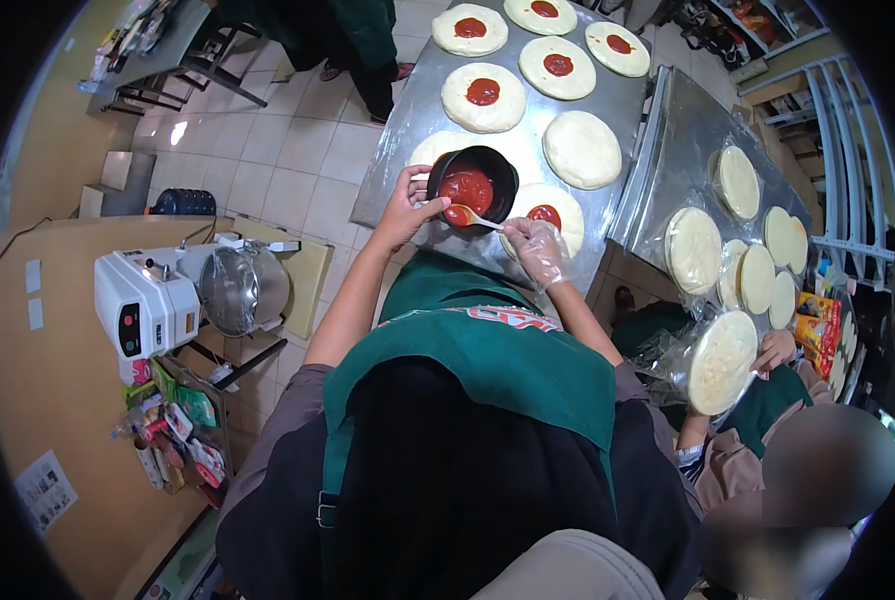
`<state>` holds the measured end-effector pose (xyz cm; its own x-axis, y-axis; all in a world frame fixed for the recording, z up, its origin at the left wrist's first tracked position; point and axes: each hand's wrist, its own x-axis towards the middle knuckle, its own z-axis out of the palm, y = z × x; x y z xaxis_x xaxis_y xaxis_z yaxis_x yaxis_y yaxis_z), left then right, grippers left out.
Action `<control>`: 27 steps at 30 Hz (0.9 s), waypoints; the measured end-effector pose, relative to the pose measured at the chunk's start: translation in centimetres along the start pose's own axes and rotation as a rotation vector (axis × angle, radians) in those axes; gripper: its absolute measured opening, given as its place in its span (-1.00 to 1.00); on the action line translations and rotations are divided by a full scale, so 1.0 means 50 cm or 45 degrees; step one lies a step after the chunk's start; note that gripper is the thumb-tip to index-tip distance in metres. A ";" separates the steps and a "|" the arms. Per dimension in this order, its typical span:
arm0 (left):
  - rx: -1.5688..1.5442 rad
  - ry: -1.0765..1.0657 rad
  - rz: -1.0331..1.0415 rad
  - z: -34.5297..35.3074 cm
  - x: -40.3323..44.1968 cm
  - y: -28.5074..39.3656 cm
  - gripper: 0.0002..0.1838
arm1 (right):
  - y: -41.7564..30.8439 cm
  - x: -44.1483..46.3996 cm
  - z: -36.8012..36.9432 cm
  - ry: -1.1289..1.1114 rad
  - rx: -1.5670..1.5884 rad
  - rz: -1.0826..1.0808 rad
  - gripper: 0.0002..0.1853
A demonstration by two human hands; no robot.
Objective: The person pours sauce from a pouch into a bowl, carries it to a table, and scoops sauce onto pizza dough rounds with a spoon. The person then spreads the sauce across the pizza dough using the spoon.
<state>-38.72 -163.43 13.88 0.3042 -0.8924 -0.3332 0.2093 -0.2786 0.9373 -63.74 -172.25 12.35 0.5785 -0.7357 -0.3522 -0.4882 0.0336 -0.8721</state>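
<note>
My left hand (410,209) grips the side of a black bowl (507,182), tilted towards me, with red sauce (467,188) inside. In a clear plastic glove, my right hand (537,250) is closed on the handle of a spoon (483,220) whose sauce-coated head is at the bowl's near rim. Below that hand lies a round dough base (569,225) with a patch of sauce. Another base (429,148) is partly hidden behind the bowl. To the right sits a plain base (581,150) without sauce.
Several sauced bases (482,110) lie farther up the metal table (392,165). On a second metal table (657,150) are plastic-wrapped bases (692,248). A co-worker at right holds a base (722,360) in plastic. A white mixer (147,305) stands left; another person (357,50) stands beyond the table.
</note>
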 end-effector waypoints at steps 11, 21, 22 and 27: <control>-0.202 0.494 -0.067 -0.156 0.016 -0.061 -0.27 | 0.005 0.114 0.049 0.364 -0.286 -0.065 -0.74; -0.139 0.511 -0.162 -0.208 0.048 -0.043 -0.30 | -0.045 0.206 0.079 0.513 -1.082 -0.636 -0.91; -0.145 0.488 -0.158 -0.203 0.057 -0.042 -0.30 | -0.064 0.196 0.069 0.560 -0.989 -0.634 -0.90; -0.228 0.271 -0.123 -0.180 0.107 -0.015 -0.31 | -0.124 0.192 0.039 0.388 -0.631 -0.439 -0.84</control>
<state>-28.88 -164.78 10.48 0.4591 -0.7651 -0.4515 0.4015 -0.2747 0.8737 -53.90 -178.22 13.72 0.5803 -0.8091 0.0930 -0.5929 -0.4980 -0.6328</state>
